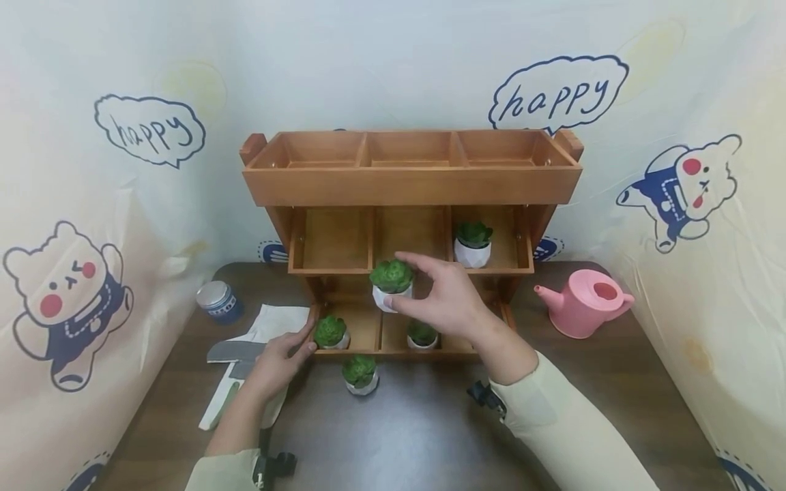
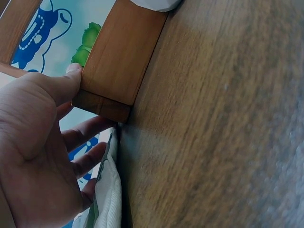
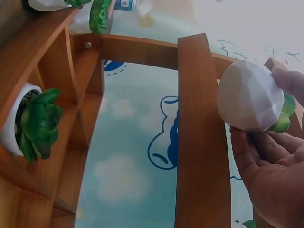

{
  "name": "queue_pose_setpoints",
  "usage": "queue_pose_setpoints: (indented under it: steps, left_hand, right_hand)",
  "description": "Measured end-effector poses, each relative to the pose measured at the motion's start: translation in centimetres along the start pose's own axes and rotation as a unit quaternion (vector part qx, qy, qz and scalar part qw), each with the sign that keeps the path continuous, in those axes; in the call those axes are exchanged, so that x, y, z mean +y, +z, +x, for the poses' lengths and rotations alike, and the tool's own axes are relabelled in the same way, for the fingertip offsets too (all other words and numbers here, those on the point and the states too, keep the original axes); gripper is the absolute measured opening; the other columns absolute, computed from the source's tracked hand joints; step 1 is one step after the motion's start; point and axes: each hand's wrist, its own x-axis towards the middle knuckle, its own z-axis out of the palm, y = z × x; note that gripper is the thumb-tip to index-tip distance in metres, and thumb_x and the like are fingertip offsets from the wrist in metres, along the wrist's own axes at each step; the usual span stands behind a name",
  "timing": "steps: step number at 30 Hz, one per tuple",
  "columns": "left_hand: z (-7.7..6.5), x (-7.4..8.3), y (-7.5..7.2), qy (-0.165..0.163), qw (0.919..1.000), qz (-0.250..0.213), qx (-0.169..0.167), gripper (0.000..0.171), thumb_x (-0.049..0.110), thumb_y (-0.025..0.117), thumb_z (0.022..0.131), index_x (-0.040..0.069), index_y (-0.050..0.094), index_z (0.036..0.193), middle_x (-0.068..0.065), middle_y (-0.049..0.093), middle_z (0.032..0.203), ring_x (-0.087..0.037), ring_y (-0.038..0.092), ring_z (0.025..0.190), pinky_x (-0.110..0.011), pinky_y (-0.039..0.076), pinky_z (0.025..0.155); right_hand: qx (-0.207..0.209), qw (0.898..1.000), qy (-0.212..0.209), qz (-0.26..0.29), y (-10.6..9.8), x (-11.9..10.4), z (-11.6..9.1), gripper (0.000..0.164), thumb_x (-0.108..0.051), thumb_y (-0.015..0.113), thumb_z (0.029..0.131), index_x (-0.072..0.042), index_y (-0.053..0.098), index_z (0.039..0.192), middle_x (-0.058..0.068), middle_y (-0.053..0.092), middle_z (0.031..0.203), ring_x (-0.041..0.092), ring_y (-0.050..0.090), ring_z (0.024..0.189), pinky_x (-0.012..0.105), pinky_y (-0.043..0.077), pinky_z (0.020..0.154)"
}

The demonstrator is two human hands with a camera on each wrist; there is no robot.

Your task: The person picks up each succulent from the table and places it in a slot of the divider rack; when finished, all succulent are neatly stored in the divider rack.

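Observation:
My right hand (image 1: 449, 300) holds a potted succulent (image 1: 391, 278) by its white faceted pot, in front of the wooden three-tier planter shelf (image 1: 411, 187). In the right wrist view, thumb and fingers lie around that pot (image 3: 249, 97), apart from the shelf. My left hand (image 1: 279, 363) grips the front left corner of the lowest tier (image 2: 121, 52), thumb on its upper edge. Close to that thumb a succulent (image 1: 330, 332) stands in the lower left compartment. Another succulent (image 1: 422, 335) sits in the lower middle compartment, and one more (image 1: 473, 244) in the middle tier's right compartment.
One succulent (image 1: 360, 375) stands on the dark wood table (image 1: 430, 436) before the shelf. To the right is a pink watering can (image 1: 583, 303). On the left lie white-and-grey gloves (image 1: 276, 324), a white-handled tool (image 1: 217, 402) and a blue tin (image 1: 219, 302).

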Motion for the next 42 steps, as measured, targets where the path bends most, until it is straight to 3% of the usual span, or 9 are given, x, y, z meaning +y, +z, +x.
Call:
queue_pose_setpoints:
  steps: [6, 16, 20, 29, 42]
  left_hand:
    - [-0.2, 0.0, 0.3, -0.007, 0.9999, -0.007, -0.002, 0.063, 0.060, 0.051, 0.104, 0.037, 0.036, 0.161, -0.017, 0.047, 0.158, -0.047, 0.038, 0.147, -0.075, 0.024, 0.114]
    - [0.0, 0.0, 0.2, -0.003, 1.0000, 0.003, -0.004, 0.063, 0.060, 0.049, 0.104, 0.037, 0.035, 0.161, -0.015, 0.046, 0.159, -0.045, 0.038, 0.147, -0.078, 0.020, 0.113]
    - [0.0, 0.0, 0.2, -0.004, 1.0000, -0.001, -0.005, 0.064, 0.061, 0.050, 0.104, 0.037, 0.036, 0.161, -0.015, 0.046, 0.159, -0.045, 0.038, 0.147, -0.075, 0.024, 0.114]
    - [0.0, 0.0, 0.1, 0.002, 1.0000, -0.003, -0.003, 0.064, 0.060, 0.050, 0.104, 0.037, 0.036, 0.161, -0.017, 0.047, 0.158, -0.046, 0.039, 0.146, -0.073, 0.028, 0.114]
    - [-0.1, 0.1, 0.0, -0.006, 0.9999, -0.011, -0.005, 0.064, 0.061, 0.051, 0.103, 0.038, 0.036, 0.161, -0.016, 0.045, 0.160, -0.046, 0.037, 0.147, -0.073, 0.027, 0.114]
  right_hand:
    - [-0.001, 1.000, 0.014, 0.009, -0.2, 0.2, 0.6, 0.069, -0.039, 0.088, 0.083, -0.012, 0.064, 0.142, -0.002, 0.073, 0.123, 0.015, 0.066, 0.106, 0.048, 0.056, 0.096]
    - [0.005, 1.000, 0.019, 0.000, -1.1, 0.2, 2.1, 0.067, -0.043, 0.085, 0.085, -0.015, 0.063, 0.142, -0.001, 0.072, 0.127, 0.014, 0.064, 0.099, 0.037, 0.056, 0.085]
    - [0.011, 1.000, 0.020, -0.004, -1.3, 0.2, 2.8, 0.067, -0.043, 0.084, 0.085, -0.014, 0.064, 0.142, -0.001, 0.072, 0.125, 0.016, 0.063, 0.093, 0.036, 0.056, 0.077]
    - [0.023, 0.999, 0.035, -0.025, -1.3, 0.4, 4.4, 0.068, -0.044, 0.083, 0.086, -0.013, 0.063, 0.143, -0.001, 0.071, 0.102, 0.018, 0.063, 0.087, 0.035, 0.055, 0.073]
    - [0.015, 0.996, 0.070, -0.043, -0.6, 0.7, 6.0, 0.071, -0.047, 0.081, 0.087, -0.012, 0.061, 0.145, 0.003, 0.068, 0.093, 0.022, 0.059, 0.084, 0.035, 0.049, 0.068]
